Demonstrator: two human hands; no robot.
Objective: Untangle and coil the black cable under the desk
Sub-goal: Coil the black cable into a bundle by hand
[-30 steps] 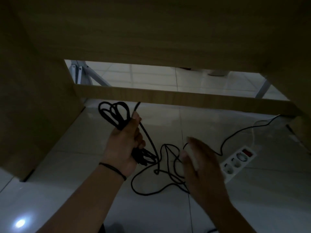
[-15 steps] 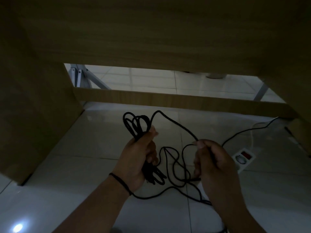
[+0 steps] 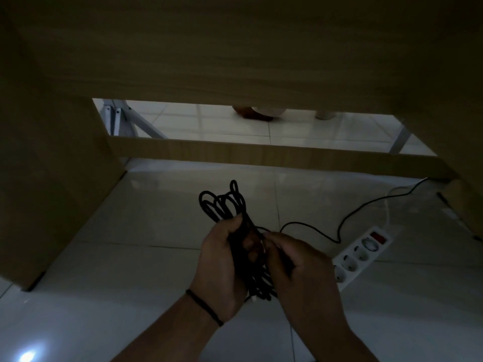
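L hand [image 3: 222, 267] grips the black cable [image 3: 230, 207] bundle, loops sticking up above its fingers, R hand [image 3: 300, 270] pinches (I think, it's dim) the strand just beside it: keep loops same length, feed slack w/o twisting, tail trailing right.

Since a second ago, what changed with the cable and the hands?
The right hand took up the loose strand and brought it to the black cable bundle. Floor slack has gone into the bundle. The left hand kept its grip; the power strip stayed.
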